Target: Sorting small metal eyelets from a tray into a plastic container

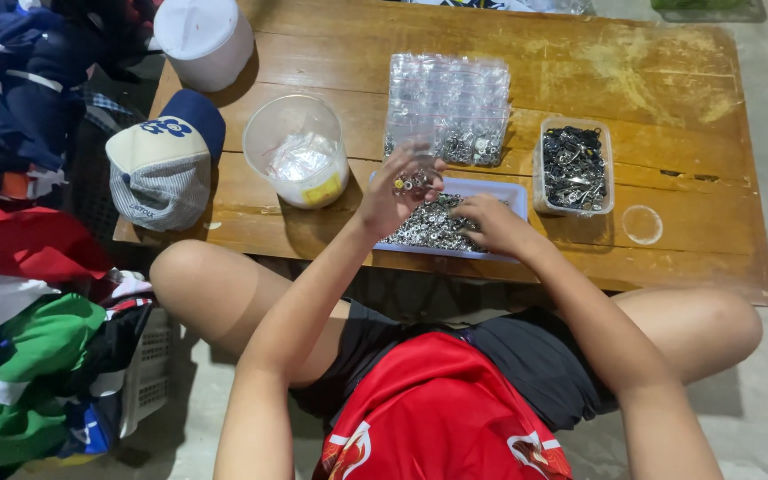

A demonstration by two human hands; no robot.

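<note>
Head view: two hands, one tray of small metal rings.
My left hand (397,187) cups a few rings (412,182) above the white tray (508,191); my right hand (486,222) digs in the pile (433,224), grip hidden (cannot tell). Risk: tilted palm spills rings. Count: one clear tub (573,167), one bag stack (446,107), one cup (300,151).

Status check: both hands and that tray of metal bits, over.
Left hand raised, small plastic bag pinched, bits inside. Right hand down in tray of small metal parts. Nothing blocking.
</note>
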